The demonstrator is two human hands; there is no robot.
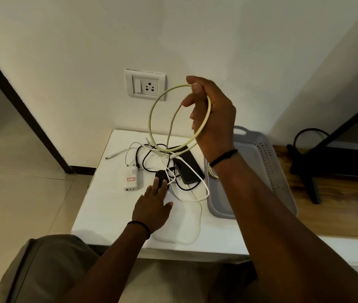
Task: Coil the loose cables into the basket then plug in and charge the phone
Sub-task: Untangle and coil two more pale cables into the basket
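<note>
Right now the right hand (212, 115) is raised above the small white tabletop (99, 215), its grip curled around a stiff pale-yellow round cable (155, 106) that forms one open loop, the tail trailing down into the tangle below. The left hand (151, 207) lies low with its grip wide, fingers straight, fingertips touching a round black puck-like piece (160, 174) among the wires. To do this step well, I judge the trailing end should be drawn up loop by loop at an even size, the left hand pinning the tangle so nothing drags, before the coil drops into the grey perforated plastic basket (270, 162) at the right edge, where a bit of pale cable already shows. Counted: one yellow cable, at least one thin white cable (197, 171), one black cable (144, 160), one white plug adapter (132, 179), one dark phone (188, 171) lying flat under the wires, one white wall socket (145, 84) on the far wall.
</note>
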